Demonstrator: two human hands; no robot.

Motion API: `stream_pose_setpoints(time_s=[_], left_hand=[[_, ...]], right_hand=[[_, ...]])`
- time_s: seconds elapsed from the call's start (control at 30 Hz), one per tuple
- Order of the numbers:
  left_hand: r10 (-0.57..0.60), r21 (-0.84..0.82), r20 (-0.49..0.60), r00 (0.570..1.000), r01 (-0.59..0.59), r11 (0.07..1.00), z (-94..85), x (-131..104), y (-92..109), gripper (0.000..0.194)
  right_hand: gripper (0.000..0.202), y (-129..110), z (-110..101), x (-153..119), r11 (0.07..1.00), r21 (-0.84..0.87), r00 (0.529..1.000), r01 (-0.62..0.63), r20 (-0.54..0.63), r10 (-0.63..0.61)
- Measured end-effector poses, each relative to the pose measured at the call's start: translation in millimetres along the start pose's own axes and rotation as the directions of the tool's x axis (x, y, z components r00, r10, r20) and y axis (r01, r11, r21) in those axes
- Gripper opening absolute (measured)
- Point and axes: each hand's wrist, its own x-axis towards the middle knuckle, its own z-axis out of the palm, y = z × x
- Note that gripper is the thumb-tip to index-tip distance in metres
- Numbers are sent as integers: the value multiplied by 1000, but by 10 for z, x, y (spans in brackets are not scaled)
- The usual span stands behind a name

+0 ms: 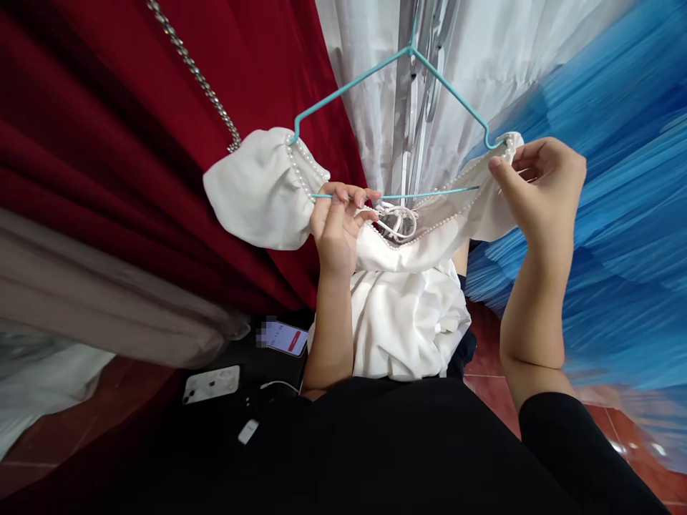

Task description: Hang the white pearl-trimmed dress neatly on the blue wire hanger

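A white dress (411, 315) with pearl-beaded neckline edges hangs on a thin turquoise hanger (354, 82), its lower part bunched over my lap. The puffed sleeve (257, 189) on the left sits at one end of the hanger. My left hand (338, 229) is closed around the beaded neckline near the hanger's bottom bar. Looped white ties (400, 220) lie just right of its fingertips. At the hanger's right end, my right hand (542, 182) pinches the beaded edge of the other shoulder between thumb and fingers.
Red drapery (215, 71) hangs at the left, with a silvery chain (196, 71) in front. Blue tulle (622, 214) fills the right side, and white fabric (494, 43) hangs behind a metal stand (413, 129). Two phones (212, 384) lie on a black surface lower left.
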Motion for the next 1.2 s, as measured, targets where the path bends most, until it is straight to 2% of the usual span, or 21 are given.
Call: stream_pose_setpoints(time_s=[0.07,0.23,0.33,0.47,0.63,0.7,0.8,0.87,0.9,0.97,1.03,1.1,1.2], left_hand=[[3,-2,-1,1000,-3,1000,1,1,-3,20],[-23,-30,26,999,24,999,-11,3,14,20],[-29,-29,35,999,30,999,-27,5,21,20],[-30,-27,39,999,31,999,-33,-1,22,18],[-50,-17,36,998,50,999,-21,-6,20,20],[-49,-8,31,998,49,999,-22,-4,19,22],[-50,-3,27,998,50,999,-26,-2,23,23],[-49,-4,30,998,50,999,-26,-4,30,21],[-48,-5,31,998,48,999,-24,-6,35,21],[-49,-3,28,998,49,999,-19,-11,42,21],[-55,9,23,998,55,998,-14,-18,45,22],[-60,24,25,998,60,998,-14,-25,42,22],[-71,31,41,997,70,997,-23,-33,35,22]], right_hand=[[16,-3,-13,4,998,35,999,44,1,-44],[22,-76,61,88,959,139,967,248,-104,-235],[27,-73,158,122,939,139,949,314,-87,-304],[29,64,179,78,958,117,964,262,-76,-254],[26,237,21,19,982,149,991,117,-78,-106],[25,180,-13,13,972,201,988,125,-109,-105],[28,-73,26,-48,937,266,966,225,-187,-179],[26,-276,117,-142,915,301,962,270,-121,-244],[22,-359,183,-201,908,300,955,292,-35,-295],[9,-451,349,-327,899,266,903,349,162,-398],[13,-437,543,-451,887,206,832,412,311,-459],[18,-352,723,-565,887,123,814,445,357,-458],[19,-219,872,-693,885,3,837,466,321,-443]])
